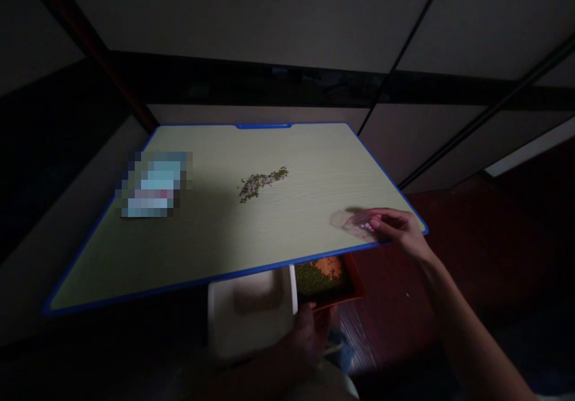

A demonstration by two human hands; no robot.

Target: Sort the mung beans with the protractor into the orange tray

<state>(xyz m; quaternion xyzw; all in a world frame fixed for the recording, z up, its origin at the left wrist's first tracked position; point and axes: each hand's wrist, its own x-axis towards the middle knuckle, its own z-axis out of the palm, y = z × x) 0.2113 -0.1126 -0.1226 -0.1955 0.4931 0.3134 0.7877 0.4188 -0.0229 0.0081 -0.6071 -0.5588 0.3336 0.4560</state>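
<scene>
My right hand (399, 227) pinches the rim of a clear, pink-tinted shallow dish (357, 224) at the near right of the folding table (314, 209). A few small whitish bits show in the dish. A loose strip of small green and pale grains (260, 183) lies on the middle of the tabletop. Below the near edge, my left hand (308, 332) is dim and blurred beside the right side of a white tub (251, 314). Its fingers are too dark to read. Next to the tub, an orange tray (357, 281) holds many green grains, partly under the table.
A pixelated flat item (155, 185) lies on the table's left side. The tabletop has a raised blue rim. Cabinet panels (260, 17) stand close behind it. A small wooden stool (357, 335) and something blue (345, 353) are on the reddish floor (404, 329).
</scene>
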